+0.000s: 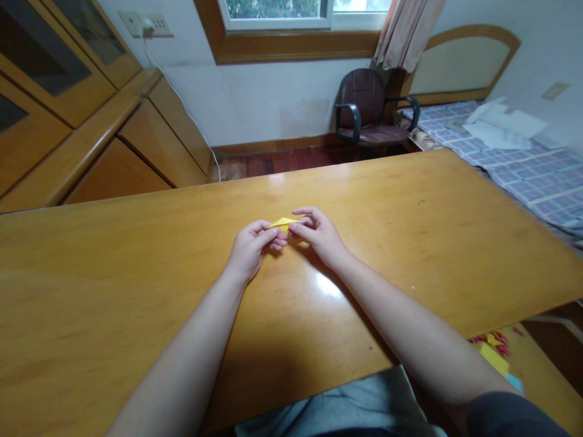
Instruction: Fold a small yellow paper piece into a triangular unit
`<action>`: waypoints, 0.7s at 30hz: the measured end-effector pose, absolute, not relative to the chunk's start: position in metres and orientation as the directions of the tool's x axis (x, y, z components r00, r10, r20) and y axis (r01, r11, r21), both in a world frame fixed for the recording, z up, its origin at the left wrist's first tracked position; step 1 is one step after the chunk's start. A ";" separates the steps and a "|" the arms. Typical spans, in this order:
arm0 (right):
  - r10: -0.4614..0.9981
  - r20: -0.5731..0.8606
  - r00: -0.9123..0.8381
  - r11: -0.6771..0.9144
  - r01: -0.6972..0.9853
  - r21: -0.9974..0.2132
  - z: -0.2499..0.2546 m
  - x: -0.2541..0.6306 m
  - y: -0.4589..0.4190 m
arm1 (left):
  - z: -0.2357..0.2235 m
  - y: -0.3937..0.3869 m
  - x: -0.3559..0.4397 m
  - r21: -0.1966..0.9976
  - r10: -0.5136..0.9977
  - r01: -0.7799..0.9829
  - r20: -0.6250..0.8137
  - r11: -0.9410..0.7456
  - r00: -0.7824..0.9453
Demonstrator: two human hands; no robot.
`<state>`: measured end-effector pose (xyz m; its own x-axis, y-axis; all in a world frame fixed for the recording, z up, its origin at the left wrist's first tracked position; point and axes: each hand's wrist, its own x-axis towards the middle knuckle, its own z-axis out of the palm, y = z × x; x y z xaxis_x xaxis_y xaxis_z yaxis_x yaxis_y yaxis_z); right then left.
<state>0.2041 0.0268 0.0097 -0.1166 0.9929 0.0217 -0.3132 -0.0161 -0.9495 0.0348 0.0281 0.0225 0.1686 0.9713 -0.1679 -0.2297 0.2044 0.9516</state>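
Note:
A small piece of folded yellow paper [284, 223] is held just above the wooden table [136, 273], between my two hands. My left hand [252, 246] pinches its left end with thumb and fingers. On the other side, my right hand [321, 233] grips the right end between thumb and fingers, its index finger raised slightly over the paper. The paper has a pointed, peaked top and a narrow lower part. My fingertips cover both of its ends.
At lower right, below the table edge, yellow paper sheets [494, 359] lie near red and yellow pieces [498, 342]. A brown armchair [364, 109] stands beyond the table, beside a bed [514, 158] with a checked cover. Wooden cabinets [159, 139] line the left.

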 end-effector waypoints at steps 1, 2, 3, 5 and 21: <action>0.991 0.019 -0.129 -0.023 -0.315 -0.949 0.009 0.203 0.027 | 0.022 0.028 0.035 0.951 0.971 -0.231 -0.167 0.204 0.170; 0.990 0.019 -0.140 -0.027 -0.314 -0.949 0.009 0.203 0.027 | 0.022 0.028 0.035 0.951 0.971 -0.230 -0.167 0.204 0.173; 0.989 0.020 -0.149 -0.027 -0.309 -0.951 0.008 0.202 0.027 | 0.022 0.028 0.035 0.952 0.970 -0.226 -0.166 0.205 0.178; 0.988 0.029 -0.152 -0.017 -0.289 -0.957 0.007 0.201 0.027 | 0.021 0.028 0.036 0.955 0.967 -0.212 -0.166 0.206 0.192; 0.992 0.009 -0.126 -0.026 -0.271 -0.962 0.010 0.202 0.026 | 0.020 0.026 0.036 0.966 0.961 -0.172 -0.152 0.194 0.232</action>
<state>0.2022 0.0263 0.0101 -0.1263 0.9920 0.0088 -0.2715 -0.0261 -0.9621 0.0358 0.0261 0.0205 0.2317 0.9609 -0.1516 -0.1716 0.1938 0.9659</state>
